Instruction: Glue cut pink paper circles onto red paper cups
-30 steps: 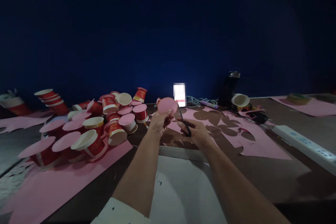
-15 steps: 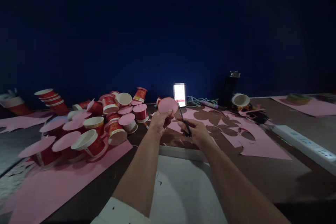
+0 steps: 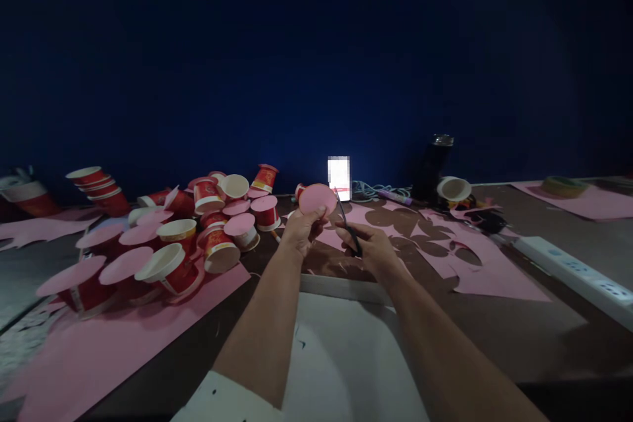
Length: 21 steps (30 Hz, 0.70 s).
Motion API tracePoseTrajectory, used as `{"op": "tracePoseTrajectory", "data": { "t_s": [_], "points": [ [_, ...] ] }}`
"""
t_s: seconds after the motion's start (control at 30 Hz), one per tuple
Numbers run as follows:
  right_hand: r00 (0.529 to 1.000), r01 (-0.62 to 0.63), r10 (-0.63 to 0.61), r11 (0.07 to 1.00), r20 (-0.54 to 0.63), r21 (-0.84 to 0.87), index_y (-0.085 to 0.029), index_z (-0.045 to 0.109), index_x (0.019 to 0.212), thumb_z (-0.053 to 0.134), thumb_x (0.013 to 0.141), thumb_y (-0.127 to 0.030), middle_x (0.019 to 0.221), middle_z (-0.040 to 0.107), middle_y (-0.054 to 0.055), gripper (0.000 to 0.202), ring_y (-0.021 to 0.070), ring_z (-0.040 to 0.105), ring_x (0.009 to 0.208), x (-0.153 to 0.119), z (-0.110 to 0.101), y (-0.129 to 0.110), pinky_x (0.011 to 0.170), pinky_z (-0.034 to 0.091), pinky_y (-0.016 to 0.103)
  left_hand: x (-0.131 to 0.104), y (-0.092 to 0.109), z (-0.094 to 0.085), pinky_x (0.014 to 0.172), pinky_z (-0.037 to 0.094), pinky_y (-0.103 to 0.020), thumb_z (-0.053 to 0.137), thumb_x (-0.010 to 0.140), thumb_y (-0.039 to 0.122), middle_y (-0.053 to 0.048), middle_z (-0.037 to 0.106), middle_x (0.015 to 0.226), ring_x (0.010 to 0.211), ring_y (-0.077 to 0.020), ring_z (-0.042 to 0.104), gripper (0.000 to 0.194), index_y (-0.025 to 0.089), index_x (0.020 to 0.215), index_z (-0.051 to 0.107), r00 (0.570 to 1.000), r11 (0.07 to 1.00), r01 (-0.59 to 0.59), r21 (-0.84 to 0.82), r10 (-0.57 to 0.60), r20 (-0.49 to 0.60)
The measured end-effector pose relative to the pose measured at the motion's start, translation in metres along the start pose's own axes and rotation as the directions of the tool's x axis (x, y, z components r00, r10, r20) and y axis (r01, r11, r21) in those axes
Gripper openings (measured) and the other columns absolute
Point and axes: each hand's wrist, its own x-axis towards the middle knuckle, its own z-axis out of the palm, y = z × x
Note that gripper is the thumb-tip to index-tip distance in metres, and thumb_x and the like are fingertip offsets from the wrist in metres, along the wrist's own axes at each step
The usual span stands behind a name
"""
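Pink disc (image 3: 317, 198) in left hand (image 3: 302, 232)

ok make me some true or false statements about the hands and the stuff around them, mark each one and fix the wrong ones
1. The left hand holds a pink disc. True.
2. The right hand holds a marker. False: it holds scissors.
3. A lit screen stands beyond the hands. True.
4. The power strip lies left of both hands. False: it lies to their right.
5. Many red cups are grouped left of the hands. True.
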Motion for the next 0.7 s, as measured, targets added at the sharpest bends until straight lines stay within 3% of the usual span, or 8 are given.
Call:
{"op": "tracePoseTrajectory", "data": {
  "t_s": [0.7],
  "points": [
    [1.000,0.008,-0.009,0.999,-0.013,-0.051,-0.016,0.071,0.105,0.075,0.062,-0.049,0.060,0.055,-0.002,0.055,0.0085,0.048,0.051,0.0026,-0.0009,0.0023,0.045,0.040,0.021,-0.0022,0.0005,0.0014,0.043,0.043,-0.013,0.074,0.064,0.015,0.001,0.061,0.057,0.047,-0.0054,0.055,0.019,0.011,0.078,0.062,1.000,1.000,0.011,0.016,-0.011,-0.002]
  ]
}}
